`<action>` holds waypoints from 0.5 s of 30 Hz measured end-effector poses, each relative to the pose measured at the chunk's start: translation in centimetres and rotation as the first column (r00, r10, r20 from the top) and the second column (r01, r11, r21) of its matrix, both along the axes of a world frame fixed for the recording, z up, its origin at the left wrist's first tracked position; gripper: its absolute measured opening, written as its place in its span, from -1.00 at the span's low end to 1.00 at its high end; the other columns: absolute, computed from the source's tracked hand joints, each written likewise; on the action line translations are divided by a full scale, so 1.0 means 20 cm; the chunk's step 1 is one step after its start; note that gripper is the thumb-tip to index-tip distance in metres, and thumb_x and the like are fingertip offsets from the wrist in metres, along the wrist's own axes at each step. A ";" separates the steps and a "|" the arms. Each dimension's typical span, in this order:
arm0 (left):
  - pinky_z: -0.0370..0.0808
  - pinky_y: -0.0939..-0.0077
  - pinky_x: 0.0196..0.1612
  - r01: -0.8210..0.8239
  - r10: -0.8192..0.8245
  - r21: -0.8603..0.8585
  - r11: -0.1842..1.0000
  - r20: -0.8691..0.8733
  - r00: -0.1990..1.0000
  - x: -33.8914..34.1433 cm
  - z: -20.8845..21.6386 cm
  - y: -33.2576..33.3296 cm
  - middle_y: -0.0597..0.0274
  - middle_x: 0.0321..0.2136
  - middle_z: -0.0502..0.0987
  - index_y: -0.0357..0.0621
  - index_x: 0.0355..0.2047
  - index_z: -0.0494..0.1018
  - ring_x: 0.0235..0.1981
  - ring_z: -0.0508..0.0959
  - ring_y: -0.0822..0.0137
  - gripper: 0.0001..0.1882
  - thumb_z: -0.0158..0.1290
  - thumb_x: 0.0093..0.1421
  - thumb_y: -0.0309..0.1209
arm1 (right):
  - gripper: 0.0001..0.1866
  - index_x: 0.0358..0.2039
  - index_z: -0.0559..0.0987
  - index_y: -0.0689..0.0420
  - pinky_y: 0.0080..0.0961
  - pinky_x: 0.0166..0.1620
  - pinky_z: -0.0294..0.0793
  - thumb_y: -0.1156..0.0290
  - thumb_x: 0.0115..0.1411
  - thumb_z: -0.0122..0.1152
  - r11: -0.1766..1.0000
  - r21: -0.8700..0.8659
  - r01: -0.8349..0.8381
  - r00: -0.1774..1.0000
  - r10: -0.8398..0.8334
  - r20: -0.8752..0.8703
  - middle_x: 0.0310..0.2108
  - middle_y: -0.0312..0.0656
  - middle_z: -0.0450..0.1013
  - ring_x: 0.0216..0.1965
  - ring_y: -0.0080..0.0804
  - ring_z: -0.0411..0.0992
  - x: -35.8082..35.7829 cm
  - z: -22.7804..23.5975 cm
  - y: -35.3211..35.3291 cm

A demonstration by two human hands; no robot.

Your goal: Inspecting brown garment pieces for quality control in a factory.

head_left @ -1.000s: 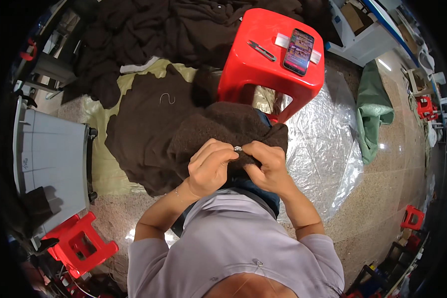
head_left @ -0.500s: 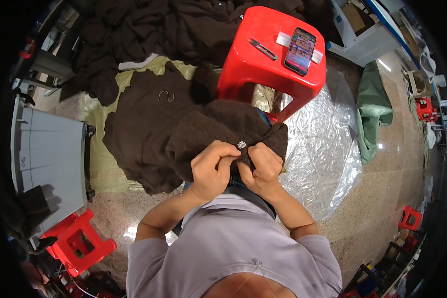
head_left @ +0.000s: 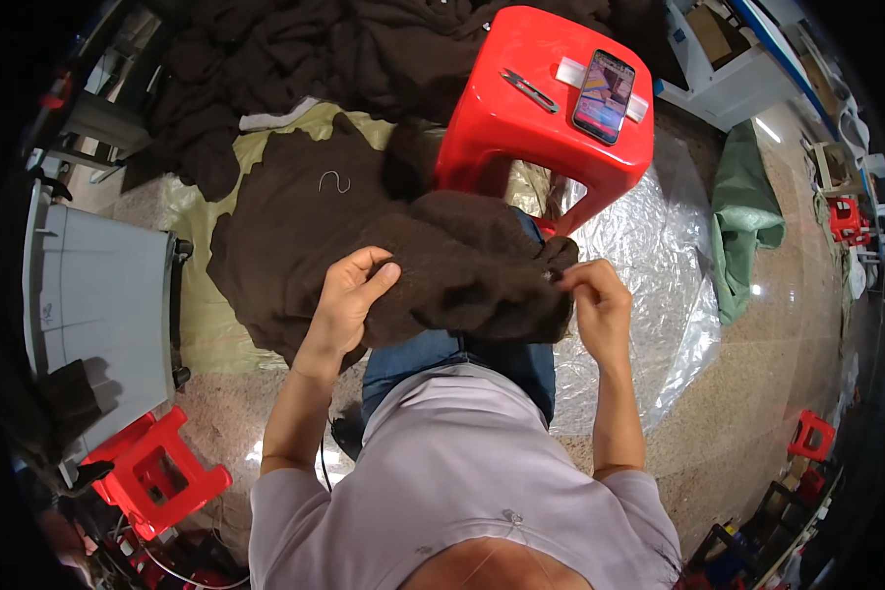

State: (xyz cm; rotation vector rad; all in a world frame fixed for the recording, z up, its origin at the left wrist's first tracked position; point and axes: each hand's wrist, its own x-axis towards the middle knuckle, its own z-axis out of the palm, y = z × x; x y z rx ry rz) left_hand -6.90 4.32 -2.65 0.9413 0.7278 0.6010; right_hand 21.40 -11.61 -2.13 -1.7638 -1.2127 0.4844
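A dark brown knit garment (head_left: 442, 275) is spread across my lap and hangs over to the left. My left hand (head_left: 349, 295) pinches its fabric between thumb and fingers at the near left side. At the garment's right edge, my right hand (head_left: 601, 303) is closed with fingertips pinched on the cloth. Right by those fingertips a small shiny button (head_left: 549, 277) shows, partly hidden and blurred. A curved piece of pale thread (head_left: 334, 182) lies on the far left part of the brown cloth.
Ahead stands a red plastic stool (head_left: 501, 128) with thread snips (head_left: 529, 90) and a lit phone (head_left: 604, 96) on it. Heaped brown fabric (head_left: 295, 59) lies behind. A grey wheeled bin (head_left: 108, 305) is at left, clear plastic sheeting (head_left: 649, 324) at right.
My hands have parted from around the button: the left moved left along the cloth, the right moved out to its right edge. The garment is stretched wider, and the button has shifted right.
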 end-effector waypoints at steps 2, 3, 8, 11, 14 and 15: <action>0.48 0.66 -0.18 -0.020 0.020 -0.048 0.999 -0.002 1.000 0.01 0.02 -0.02 0.30 -0.35 0.59 -0.30 -0.23 0.50 -0.30 0.53 0.56 -0.86 0.09 0.29 -0.45 | -0.85 -0.37 0.46 0.23 -0.48 -0.22 0.49 0.75 0.20 -0.03 0.998 0.011 0.063 0.861 -0.049 -0.506 -0.38 -0.22 0.44 -0.38 -0.47 0.45 0.01 0.01 -0.02; 0.49 0.64 -0.16 -0.006 0.010 -0.109 0.994 0.031 0.999 0.02 0.03 -0.02 0.27 -0.33 0.60 -0.31 -0.21 0.50 -0.30 0.55 0.53 -0.84 0.09 0.30 -0.44 | -0.88 -0.34 0.44 0.22 -0.51 -0.25 0.48 0.71 0.24 -0.03 0.996 0.063 0.061 0.767 -0.006 -0.642 -0.39 -0.23 0.43 -0.42 -0.51 0.42 0.00 0.02 -0.02; 0.51 0.62 -0.17 0.002 0.009 -0.157 0.988 0.071 0.997 0.05 0.09 0.01 0.22 -0.31 0.61 -0.31 -0.21 0.50 -0.31 0.58 0.50 -0.84 0.10 0.29 -0.45 | -0.93 -0.33 0.42 0.19 -0.65 -0.39 0.34 0.53 0.26 0.14 0.987 0.056 0.148 0.942 -0.123 -0.312 -0.42 -0.29 0.41 -0.51 -0.59 0.32 -0.16 0.10 -0.06; 0.53 0.60 -0.17 -0.058 0.069 -0.154 0.986 0.067 0.995 0.09 0.09 0.02 0.21 -0.30 0.62 -0.30 -0.22 0.50 -0.31 0.59 0.48 -0.85 0.09 0.30 -0.45 | -0.81 -0.53 0.46 0.20 -0.58 -0.56 0.29 0.54 0.07 0.36 0.976 0.215 0.016 1.000 -0.019 0.014 -0.64 -0.22 0.38 -0.63 -0.53 0.35 -0.38 0.07 -0.10; 0.54 0.57 -0.16 -0.085 0.103 -0.189 0.978 0.084 0.991 0.13 0.09 0.02 0.19 -0.30 0.62 -0.29 -0.22 0.49 -0.31 0.60 0.46 -0.86 0.07 0.31 -0.45 | -0.54 -0.26 0.50 0.24 -0.43 -0.45 0.43 0.31 -0.08 0.55 0.955 0.212 -0.209 0.967 0.170 0.188 -0.39 -0.09 0.42 -0.45 -0.22 0.46 -0.55 -0.06 -0.07; 0.55 0.57 -0.14 -0.076 0.105 -0.224 0.972 0.119 0.987 0.14 0.10 0.02 0.18 -0.29 0.62 -0.30 -0.21 0.49 -0.29 0.60 0.45 -0.86 0.08 0.30 -0.46 | -0.44 -0.16 0.46 0.24 -0.36 -0.35 0.44 0.26 -0.09 0.55 0.985 0.101 -0.137 0.958 0.106 0.266 -0.29 -0.05 0.39 -0.33 -0.13 0.43 -0.57 -0.12 -0.03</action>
